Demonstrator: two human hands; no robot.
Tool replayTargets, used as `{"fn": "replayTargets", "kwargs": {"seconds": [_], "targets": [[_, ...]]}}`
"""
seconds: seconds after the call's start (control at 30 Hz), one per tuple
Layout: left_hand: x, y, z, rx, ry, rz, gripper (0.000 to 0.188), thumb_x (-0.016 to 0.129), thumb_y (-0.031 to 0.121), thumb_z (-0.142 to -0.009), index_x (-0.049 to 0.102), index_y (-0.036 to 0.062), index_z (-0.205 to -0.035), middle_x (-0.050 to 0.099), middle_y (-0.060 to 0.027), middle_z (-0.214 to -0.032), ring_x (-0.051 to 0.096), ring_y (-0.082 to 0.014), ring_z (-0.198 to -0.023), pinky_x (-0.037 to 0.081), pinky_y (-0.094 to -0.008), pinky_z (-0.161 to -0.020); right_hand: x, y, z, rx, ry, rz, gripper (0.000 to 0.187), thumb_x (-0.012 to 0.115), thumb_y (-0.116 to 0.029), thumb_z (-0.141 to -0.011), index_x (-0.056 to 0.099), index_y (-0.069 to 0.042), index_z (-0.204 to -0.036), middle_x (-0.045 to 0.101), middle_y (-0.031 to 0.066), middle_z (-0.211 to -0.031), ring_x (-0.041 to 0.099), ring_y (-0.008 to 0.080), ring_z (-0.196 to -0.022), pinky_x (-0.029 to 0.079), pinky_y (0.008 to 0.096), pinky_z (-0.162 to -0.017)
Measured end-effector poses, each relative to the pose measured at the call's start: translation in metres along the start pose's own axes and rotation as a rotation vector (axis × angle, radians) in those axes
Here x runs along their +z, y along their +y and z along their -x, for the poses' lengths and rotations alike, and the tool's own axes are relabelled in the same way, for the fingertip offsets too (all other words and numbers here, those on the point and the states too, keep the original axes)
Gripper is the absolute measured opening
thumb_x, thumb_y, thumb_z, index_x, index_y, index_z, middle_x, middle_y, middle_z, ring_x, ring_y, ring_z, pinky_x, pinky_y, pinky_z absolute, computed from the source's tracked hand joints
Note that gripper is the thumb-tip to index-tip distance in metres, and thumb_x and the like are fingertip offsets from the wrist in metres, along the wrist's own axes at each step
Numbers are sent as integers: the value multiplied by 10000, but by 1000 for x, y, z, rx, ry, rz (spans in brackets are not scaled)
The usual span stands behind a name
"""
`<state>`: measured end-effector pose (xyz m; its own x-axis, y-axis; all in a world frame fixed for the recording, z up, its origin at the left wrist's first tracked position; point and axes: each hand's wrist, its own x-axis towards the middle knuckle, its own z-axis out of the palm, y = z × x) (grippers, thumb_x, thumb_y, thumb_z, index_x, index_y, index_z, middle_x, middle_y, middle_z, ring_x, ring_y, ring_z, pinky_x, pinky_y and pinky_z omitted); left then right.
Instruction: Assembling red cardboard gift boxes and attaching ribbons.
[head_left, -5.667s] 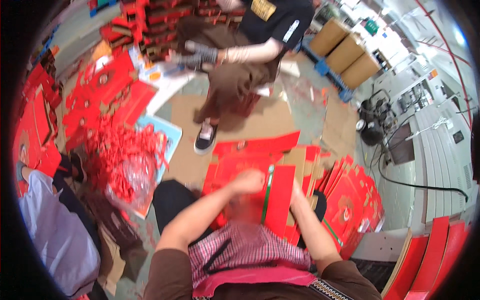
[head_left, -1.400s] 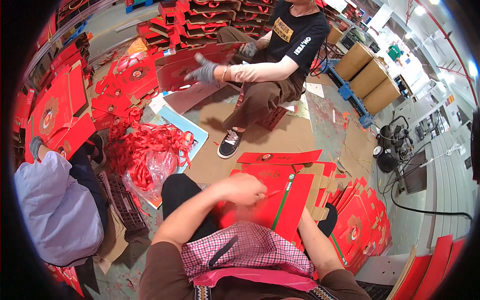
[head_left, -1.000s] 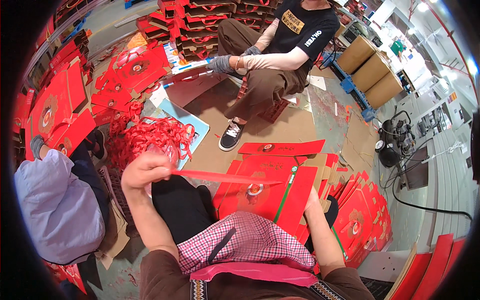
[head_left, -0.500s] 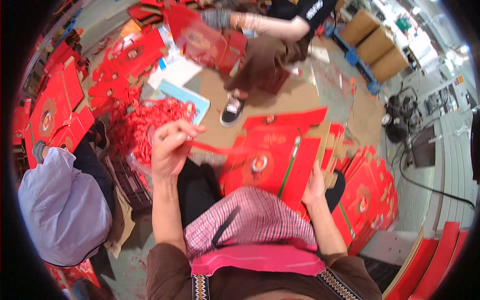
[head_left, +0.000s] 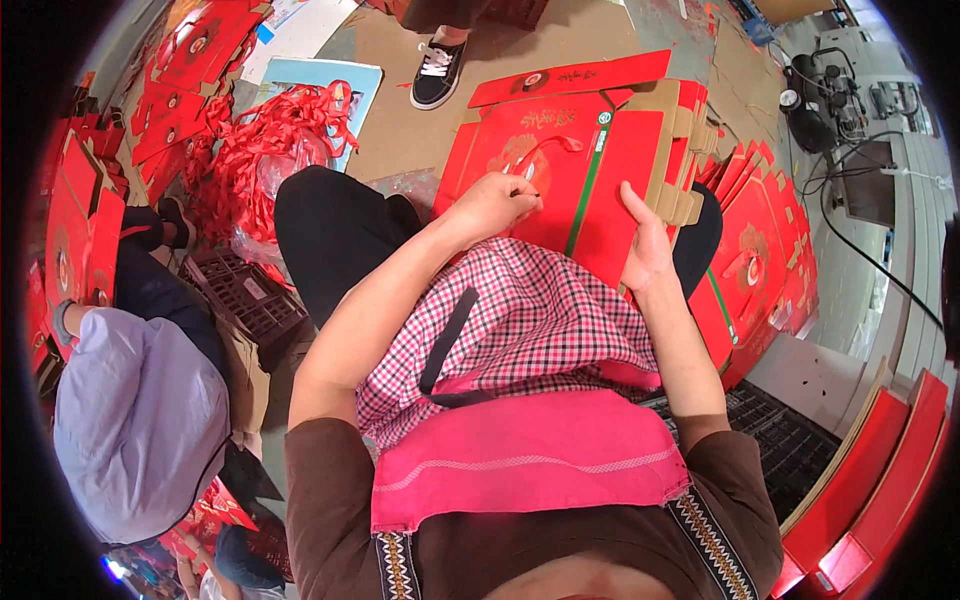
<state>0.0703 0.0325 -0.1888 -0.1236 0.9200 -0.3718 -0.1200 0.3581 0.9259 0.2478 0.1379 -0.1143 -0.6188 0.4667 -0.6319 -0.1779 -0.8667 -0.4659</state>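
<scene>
A flat, unfolded red gift box (head_left: pixel 625 185) with gold print and a green stripe lies across my lap, its brown tabs along the right side. My left hand (head_left: pixel 490 212) is closed over the box's middle, fingers pinched together. A red ribbon (head_left: pixel 545 148) curves from beside those fingers over the printed emblem, its tip lying toward the upper right. At the box's lower right edge, my right hand (head_left: pixel 648 245) grips the cardboard with the thumb raised in front. Its other fingers are mostly hidden.
Red ribbons (head_left: pixel 290 140) heap up at the left beside a dark plastic crate (head_left: pixel 245 295). More flat red boxes (head_left: pixel 755 260) lean at my right. A co-worker in a light blue top (head_left: pixel 140 420) sits at the left; another person's shoe (head_left: pixel 437 75) stands ahead.
My left hand has come down and right, bringing the ribbon onto the box. My right hand stays at the box's edge. The view has tilted down, and the co-worker ahead is mostly out of sight.
</scene>
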Motion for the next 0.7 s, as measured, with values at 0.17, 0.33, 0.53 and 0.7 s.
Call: {"fn": "replayTargets", "kwargs": {"seconds": [0.17, 0.33, 0.53, 0.7], "targets": [[-11, -10, -10, 17, 116, -123, 231, 521, 182, -862, 636, 16, -974, 573, -16, -618, 505, -83, -537, 417, -240, -519, 19, -10, -15, 71, 10, 39, 394, 471, -290, -900, 447, -16, -1182, 523, 143, -1181, 530, 282, -1045, 431, 422, -896], [-10, 3, -5, 38, 90, -167, 243, 470, 162, -883, 615, 11, -1007, 597, -23, -657, 519, -81, -546, 416, -232, -519, 38, -29, -39, 113, -38, 103, 405, 457, -306, -905, 445, -14, -1185, 519, 160, -1179, 526, 289, -1050, 433, 442, -896], [-10, 7, -2, -51, 65, -7, 192, 479, 130, -867, 605, -8, -822, 603, -30, -633, 530, -67, -511, 427, -225, -486, 54, -30, -45, 129, -63, 127, 409, 453, -316, -906, 442, -17, -1184, 512, 171, -1177, 521, 309, -1050, 435, 462, -890], [-4, 9, 1, -56, 72, -110, 170, 500, 122, -874, 579, 8, -775, 588, -21, -613, 532, -69, -518, 426, -208, -490, 53, -25, -44, 111, -33, 130, 416, 459, -317, -903, 437, -14, -1187, 513, 161, -1178, 521, 308, -1050, 433, 470, -891]]}}
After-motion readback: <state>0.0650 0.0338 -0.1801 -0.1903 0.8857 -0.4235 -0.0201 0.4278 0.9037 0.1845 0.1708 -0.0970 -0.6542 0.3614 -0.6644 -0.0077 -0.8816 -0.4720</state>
